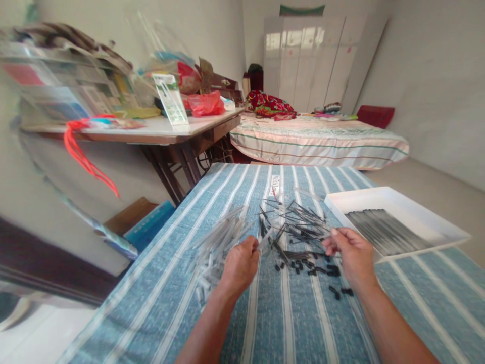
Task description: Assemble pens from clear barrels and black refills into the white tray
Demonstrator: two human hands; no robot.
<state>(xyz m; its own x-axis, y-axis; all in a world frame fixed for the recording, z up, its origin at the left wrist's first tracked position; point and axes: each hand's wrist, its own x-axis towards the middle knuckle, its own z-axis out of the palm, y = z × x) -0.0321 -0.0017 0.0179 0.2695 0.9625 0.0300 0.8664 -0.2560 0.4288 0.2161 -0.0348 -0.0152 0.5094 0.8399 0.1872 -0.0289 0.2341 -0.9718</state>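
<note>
My left hand [242, 260] is closed around a clear pen barrel [265, 238], which sticks out to the right of the fingers. Thumb and fingers of my right hand [350, 250] are pinched on what looks like a thin pen refill [325, 231], partly hidden by the fingertips. Between and beyond both hands lies a loose pile of black refills [303, 222]. Small black caps [301, 265] are scattered nearer to me. Left of my left hand, clear barrels [223, 235] lie heaped, with short whitish pieces [206, 280] in front of them.
A white open box [420, 207] on the right holds a row of dark-filled clear pens [384, 230]. Under everything is a blue striped tablecloth [182, 303]. A side table [151, 132] with bags stands at the left, a bed [314, 139] behind.
</note>
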